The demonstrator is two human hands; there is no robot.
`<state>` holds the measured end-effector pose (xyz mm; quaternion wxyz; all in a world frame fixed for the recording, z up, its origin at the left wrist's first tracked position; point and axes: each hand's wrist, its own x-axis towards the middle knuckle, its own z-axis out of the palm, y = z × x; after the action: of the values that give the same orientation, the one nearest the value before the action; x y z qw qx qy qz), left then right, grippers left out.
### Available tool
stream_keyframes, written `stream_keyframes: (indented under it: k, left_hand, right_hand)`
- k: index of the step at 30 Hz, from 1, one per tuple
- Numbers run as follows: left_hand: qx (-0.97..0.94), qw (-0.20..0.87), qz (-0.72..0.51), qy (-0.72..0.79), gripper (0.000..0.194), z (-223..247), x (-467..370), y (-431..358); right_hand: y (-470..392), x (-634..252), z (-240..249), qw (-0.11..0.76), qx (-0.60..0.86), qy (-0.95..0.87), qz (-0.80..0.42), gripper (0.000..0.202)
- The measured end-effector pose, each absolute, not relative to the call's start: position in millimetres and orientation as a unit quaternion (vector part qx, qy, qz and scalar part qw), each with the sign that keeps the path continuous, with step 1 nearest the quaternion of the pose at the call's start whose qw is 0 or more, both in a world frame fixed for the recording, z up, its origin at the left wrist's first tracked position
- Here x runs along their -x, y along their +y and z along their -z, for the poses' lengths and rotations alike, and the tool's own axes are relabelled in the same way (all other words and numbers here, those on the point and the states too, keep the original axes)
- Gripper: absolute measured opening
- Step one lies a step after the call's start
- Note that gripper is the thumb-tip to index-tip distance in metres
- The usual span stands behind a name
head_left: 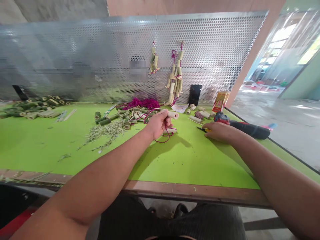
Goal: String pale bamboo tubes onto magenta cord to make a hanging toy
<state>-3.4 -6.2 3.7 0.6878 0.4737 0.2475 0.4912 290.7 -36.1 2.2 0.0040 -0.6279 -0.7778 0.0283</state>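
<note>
My left hand (159,125) is closed around a pale bamboo tube (173,115), held above the table with its open end to the right. A thin stick (158,109) points left from the same hand. Magenta yarn (163,141) hangs in a loop below it, beside another pale bamboo piece (170,130) wound with yarn. My right hand (212,130) is low over the table, its fingers closed on a small tool (202,129) with a dark pointed tip and a yellow handle. The hand covers most of that tool, so its kind is unclear.
Cut bamboo pieces (110,118), shavings (107,133) and a yarn heap (141,103) lie left. A cordless drill (247,129), bottle (221,100) and phone (195,95) stand or lie right. Strung bamboo figures (175,76) hang on the perforated metal panel (107,60).
</note>
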Motion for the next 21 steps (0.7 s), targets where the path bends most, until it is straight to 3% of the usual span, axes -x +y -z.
stream_keyframes:
  k: [4, 6, 13, 17, 21]
  left_hand:
    - [-0.495, 0.669, -0.48, 0.279, 0.024, -4.8, 2.4, -10.0]
    - [-0.495, 0.663, -0.475, 0.299, 0.024, -4.9, 1.8, -10.4]
    - [-0.473, 0.65, -0.494, 0.33, 0.024, -3.6, -1.7, -7.3]
    - [-0.497, 0.632, -0.492, 0.334, 0.025, -2.1, -4.1, -10.1]
    - [-0.523, 0.621, -0.486, 0.324, 0.027, 0.3, -8.1, -14.8]
  right_hand:
    - [-31.3, -289.7, -8.6, -0.025, 0.651, -0.757, -0.046, 0.054]
    - [-33.9, -285.4, -15.1, 0.004, 0.663, -0.748, -0.038, 0.054]
    - [-65.5, -249.3, -34.0, 0.28, 0.565, -0.746, -0.215, 0.035]
    - [-74.8, -233.7, -29.4, 0.278, 0.489, -0.814, -0.146, 0.03]
    - [-78.4, -224.2, -26.1, 0.276, 0.518, -0.805, -0.088, 0.028]
